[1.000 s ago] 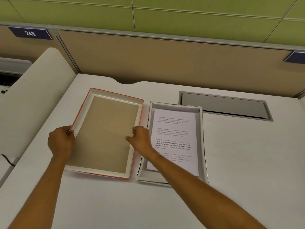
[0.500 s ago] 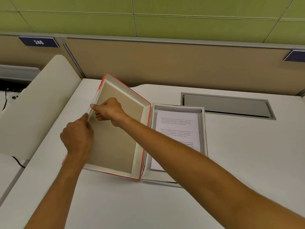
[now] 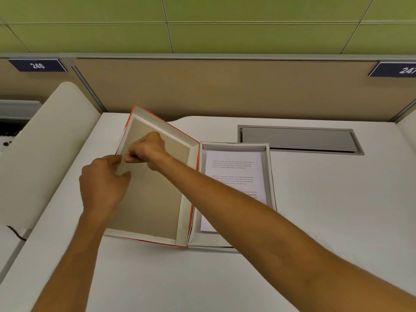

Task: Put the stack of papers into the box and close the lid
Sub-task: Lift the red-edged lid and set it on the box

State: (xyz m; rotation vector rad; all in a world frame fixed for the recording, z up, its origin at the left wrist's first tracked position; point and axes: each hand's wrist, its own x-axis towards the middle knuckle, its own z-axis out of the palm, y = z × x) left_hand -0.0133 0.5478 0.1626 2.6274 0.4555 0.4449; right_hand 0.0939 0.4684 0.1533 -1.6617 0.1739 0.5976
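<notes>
The lid (image 3: pixel 155 199), red outside with a tan inside, is tilted up on its right long edge, its open side facing me. My left hand (image 3: pixel 102 183) and my right hand (image 3: pixel 146 150) both pinch its raised left rim, close together. To the right lies the open grey box (image 3: pixel 271 176) on the desk, touching the lid. The stack of printed white papers (image 3: pixel 233 172) lies flat inside the box. My right forearm crosses over the box's near end and hides part of the papers.
A grey cable hatch (image 3: pixel 297 139) is set into the white desk behind the box. A tan partition wall runs along the back. A curved white divider (image 3: pixel 45 136) stands at the left, with a black cable below it.
The lid lay flat on the desk one second ago. Its left edge has been raised, and my right hand has moved from the lid's right rim across to its left rim.
</notes>
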